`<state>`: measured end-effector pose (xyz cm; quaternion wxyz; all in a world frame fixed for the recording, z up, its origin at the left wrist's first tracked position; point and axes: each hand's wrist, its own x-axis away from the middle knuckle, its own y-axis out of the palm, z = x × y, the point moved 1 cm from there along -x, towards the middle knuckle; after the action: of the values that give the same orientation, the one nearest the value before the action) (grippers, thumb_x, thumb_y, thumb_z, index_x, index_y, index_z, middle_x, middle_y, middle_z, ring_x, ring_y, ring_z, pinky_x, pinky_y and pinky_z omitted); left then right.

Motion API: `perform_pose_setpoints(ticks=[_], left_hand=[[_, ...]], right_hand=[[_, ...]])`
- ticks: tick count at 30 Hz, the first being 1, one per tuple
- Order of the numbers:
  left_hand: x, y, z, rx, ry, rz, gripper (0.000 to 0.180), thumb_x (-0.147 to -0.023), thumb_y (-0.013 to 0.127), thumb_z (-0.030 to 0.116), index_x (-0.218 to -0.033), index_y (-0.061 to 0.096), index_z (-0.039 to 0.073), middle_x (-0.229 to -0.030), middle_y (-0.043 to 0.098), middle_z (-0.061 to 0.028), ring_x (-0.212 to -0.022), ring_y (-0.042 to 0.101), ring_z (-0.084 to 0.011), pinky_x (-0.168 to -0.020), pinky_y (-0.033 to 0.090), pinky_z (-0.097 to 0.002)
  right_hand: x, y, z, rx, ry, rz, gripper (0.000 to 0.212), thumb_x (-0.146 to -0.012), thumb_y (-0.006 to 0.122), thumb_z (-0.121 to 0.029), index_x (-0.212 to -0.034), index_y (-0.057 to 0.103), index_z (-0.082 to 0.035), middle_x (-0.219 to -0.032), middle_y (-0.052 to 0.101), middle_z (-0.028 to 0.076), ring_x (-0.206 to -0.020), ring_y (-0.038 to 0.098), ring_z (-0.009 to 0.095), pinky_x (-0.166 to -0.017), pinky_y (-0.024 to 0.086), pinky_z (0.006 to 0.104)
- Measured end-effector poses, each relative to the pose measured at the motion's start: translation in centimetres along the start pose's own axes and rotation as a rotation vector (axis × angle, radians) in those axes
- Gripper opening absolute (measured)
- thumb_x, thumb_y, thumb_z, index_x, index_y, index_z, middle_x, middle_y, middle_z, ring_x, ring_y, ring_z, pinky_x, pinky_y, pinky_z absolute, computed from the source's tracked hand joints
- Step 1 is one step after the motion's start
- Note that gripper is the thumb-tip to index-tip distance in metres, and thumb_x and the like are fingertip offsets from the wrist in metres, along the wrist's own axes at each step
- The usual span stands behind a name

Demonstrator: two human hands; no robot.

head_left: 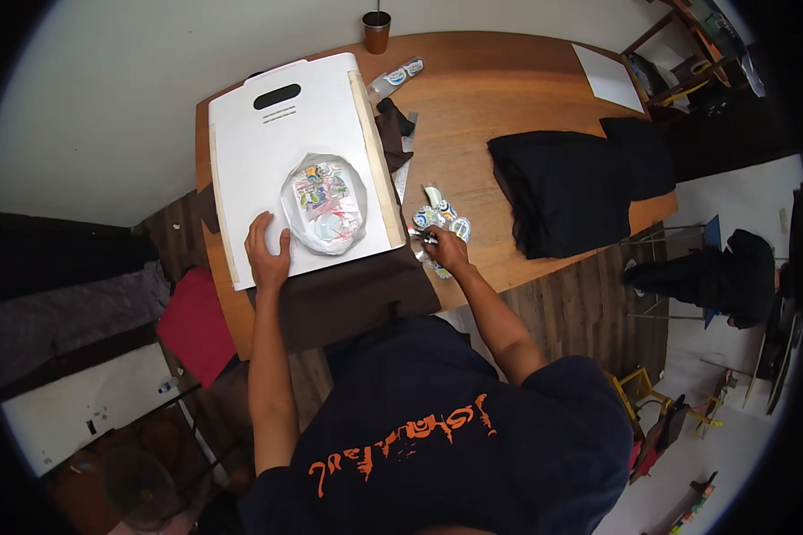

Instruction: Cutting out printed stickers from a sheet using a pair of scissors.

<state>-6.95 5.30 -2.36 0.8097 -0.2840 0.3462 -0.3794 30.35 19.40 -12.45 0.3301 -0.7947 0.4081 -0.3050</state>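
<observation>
My left hand [268, 252] rests at the lower left of a white board [245, 169] with a handle slot, its fingers apart and nothing in them. To its right on the board lies an opened clear plastic bag [362, 201] holding colourful printed pieces [319, 192]. My right hand [447, 251] is beyond the board's right edge, beside a small heap of round printed patches [439, 212]. Its fingers are pinched together around something small and partly dark, too hidden to name. Dark brown fabric [339, 299] sticks out from under the board's near edge.
Folded black fabric [558, 192] lies on the wooden table [473, 89] to the right. A clear roll with round labels [396, 78], a brown cup [376, 34] and a white sheet [608, 77] are along the far side. A person in dark clothes [732, 276] is off to the right.
</observation>
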Motion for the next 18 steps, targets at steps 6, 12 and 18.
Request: perform_pose_setpoints(ticks=[6, 12, 18], left_hand=[[0.3, 0.0, 0.1, -0.003, -0.009, 0.006, 0.042, -0.09, 0.07, 0.023, -0.125, 0.057, 0.003, -0.13, 0.058, -0.0163, -0.123, 0.053, -0.0345, -0.105, 0.038, -0.0441], [0.3, 0.1, 0.0, 0.002, -0.015, 0.004, 0.042, -0.09, 0.07, 0.024, -0.125, 0.057, 0.004, -0.131, 0.058, -0.0159, -0.124, 0.053, -0.034, -0.106, 0.037, -0.044], [0.0, 0.4, 0.0, 0.007, -0.014, 0.01, 0.042, -0.091, 0.069, 0.025, -0.125, 0.057, 0.004, -0.131, 0.058, -0.016, -0.124, 0.052, -0.034, -0.106, 0.037, -0.0442]], right_hand=[[-0.8, 0.8, 0.5, -0.005, 0.062, -0.03, 0.029, -0.084, 0.072, -0.021, -0.112, 0.07, -0.015, -0.098, 0.071, 0.017, -0.094, 0.067, 0.037, -0.081, 0.053, 0.0458], [0.2, 0.2, -0.3, -0.107, -0.018, 0.069, 0.027, -0.085, 0.072, -0.017, -0.11, 0.07, -0.007, -0.1, 0.071, 0.019, -0.094, 0.068, 0.037, -0.08, 0.053, 0.0444], [0.9, -0.6, -0.6, -0.24, -0.085, 0.194, 0.019, -0.087, 0.071, -0.014, -0.101, 0.07, -0.001, -0.098, 0.067, 0.02, -0.093, 0.065, 0.036, -0.082, 0.051, 0.0389]])
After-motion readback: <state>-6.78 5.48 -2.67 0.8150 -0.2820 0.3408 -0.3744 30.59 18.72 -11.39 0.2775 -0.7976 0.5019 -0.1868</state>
